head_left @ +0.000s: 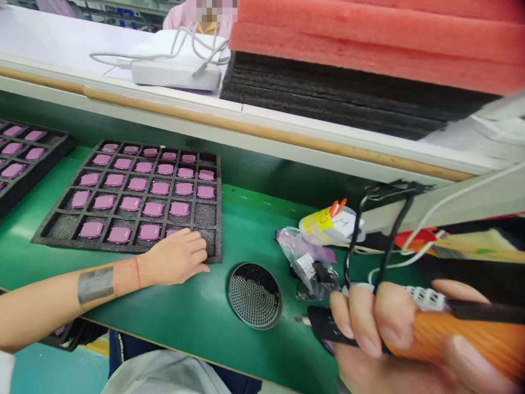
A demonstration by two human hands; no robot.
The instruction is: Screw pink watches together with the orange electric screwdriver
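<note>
My left hand (180,256) lies over the near right corner of a black foam tray (61,225). Its fingers are curled together and pointing down, and whatever they hold, if anything, is hidden. A purple watch-like case (170,232) peeks out beside the knuckles. Similar purple cases (152,209) fill most compartments. My right hand (394,328) is wrapped around an orange-handled electric screwdriver (463,334), its black nose and thin metal tip pointing left. A black cord loop (396,230) rises above it. Left of the tip sits a round dish with a perforated grid (255,298).
Another foam tray of purple cases (35,164) stands far left. Plastic bags (309,265) and a yellow-labelled cup (324,225) lie right of the dish. On the shelf are a white box with cables (174,74) and stacked red and black foam (369,44). A person sits opposite.
</note>
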